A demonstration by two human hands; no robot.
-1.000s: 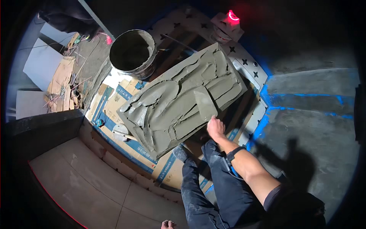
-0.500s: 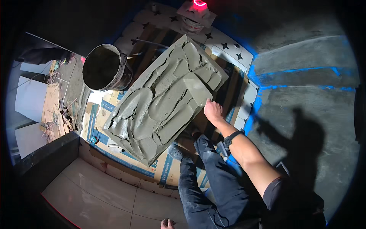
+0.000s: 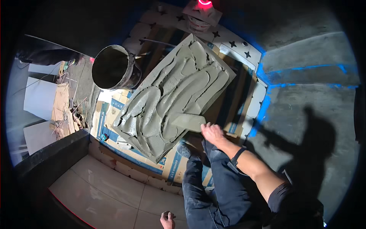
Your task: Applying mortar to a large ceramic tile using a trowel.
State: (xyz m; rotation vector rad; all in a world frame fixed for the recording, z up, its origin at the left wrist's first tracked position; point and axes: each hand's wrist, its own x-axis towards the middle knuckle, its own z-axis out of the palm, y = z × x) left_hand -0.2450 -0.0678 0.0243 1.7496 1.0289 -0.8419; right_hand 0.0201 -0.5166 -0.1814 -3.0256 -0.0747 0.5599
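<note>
A large rectangular tile (image 3: 219, 55) lies slantwise in front of me, coated with thick, wet grey mortar (image 3: 177, 89) in ridges and curved strokes. My right hand (image 3: 212, 133) is closed round the handle of a trowel (image 3: 189, 121). The trowel's flat blade rests on the mortar near the tile's near right edge, and the fingers hide most of its handle. My left hand (image 3: 167, 220) shows at the bottom edge with its fingers curled, beside my leg. Whatever it may hold is hidden.
A dark bucket (image 3: 116, 66) stands left of the tile. Cardboard sheets (image 3: 174, 168) cover the floor beneath. A low ledge (image 3: 53, 147) runs at left, near scattered debris (image 3: 66, 110). A red glowing light (image 3: 204, 4) sits on a covered bucket (image 3: 198, 25) at the back.
My right hand has drawn the trowel toward me and left along the mortar, smoothing ridges at the tile's right side. The blade has turned sideways. The whole view has shifted slightly.
</note>
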